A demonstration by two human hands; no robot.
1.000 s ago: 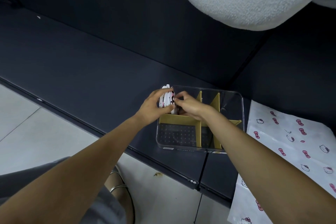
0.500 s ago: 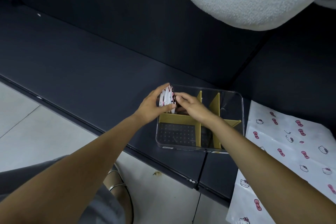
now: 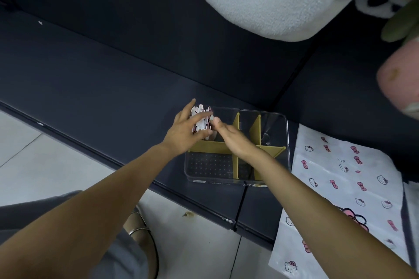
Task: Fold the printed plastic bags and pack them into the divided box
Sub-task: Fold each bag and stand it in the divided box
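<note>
2 hands meet over the dark bench (image 3: 90, 79), beside a flat printed bag (image 3: 344, 179), at the clear box (image 3: 286, 142) with tan dividers (image 3: 212, 149). Left hand (image 3: 183, 131) grips the folded bags (image 3: 200, 120) upright in the far-left compartment; right hand (image 3: 231, 138), fingers relaxed, touches them.

Hidden, cropped and blurred parts

The left hand (image 3: 184, 132) covers the folded bags' (image 3: 200, 120) lower part; the right hand (image 3: 231, 137) hides the box's (image 3: 287, 142) far-left compartment floor. The flat bag (image 3: 344, 179) and blurred pink thing (image 3: 401, 79) are cut off at the right edge.
</note>
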